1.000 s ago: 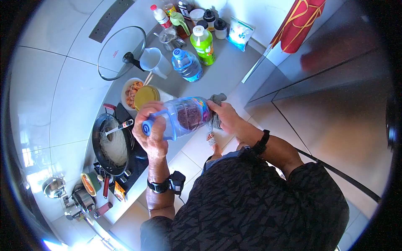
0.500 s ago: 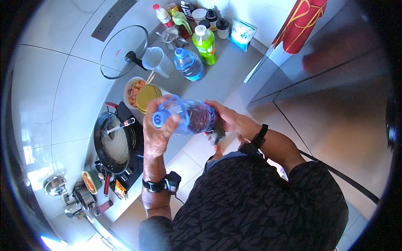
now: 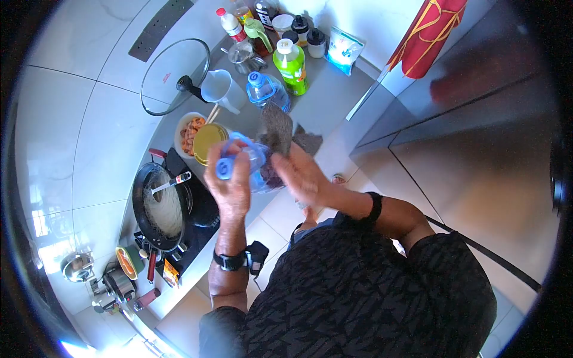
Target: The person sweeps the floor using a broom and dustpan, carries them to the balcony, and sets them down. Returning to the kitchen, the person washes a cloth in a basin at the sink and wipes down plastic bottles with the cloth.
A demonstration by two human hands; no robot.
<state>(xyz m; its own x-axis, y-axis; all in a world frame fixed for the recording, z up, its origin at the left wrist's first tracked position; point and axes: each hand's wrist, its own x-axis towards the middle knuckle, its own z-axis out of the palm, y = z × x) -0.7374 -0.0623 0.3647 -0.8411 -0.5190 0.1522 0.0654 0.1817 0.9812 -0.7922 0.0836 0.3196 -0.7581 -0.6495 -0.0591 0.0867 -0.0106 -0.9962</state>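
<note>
My left hand (image 3: 230,185) is wrapped round the neck and blue handle of a clear plastic bottle (image 3: 270,178). Its blue cap (image 3: 225,169) points left, and something dark shows inside the lower part. At the bottle's other end is my right hand (image 3: 301,178), smeared by motion, with a grey-brown cloth (image 3: 277,128) in its fingers. The cloth flares up beside the bottle's base, which is largely hidden behind it and the hand. Just beyond the left hand a jar with a gold lid (image 3: 210,143) stands on the counter.
A pan (image 3: 162,209) with whitish contents and a spatula (image 3: 172,182) sits on the stove at left. Behind are a bowl of food pieces (image 3: 192,131), a white jug (image 3: 221,89), another blue-capped bottle (image 3: 267,90), a green bottle (image 3: 290,68) and a glass lid (image 3: 173,77).
My right hand has come off the bottle's underside to nearer its side. The cloth, which hung below the base, now swings up above it. My left hand keeps its hold.
</note>
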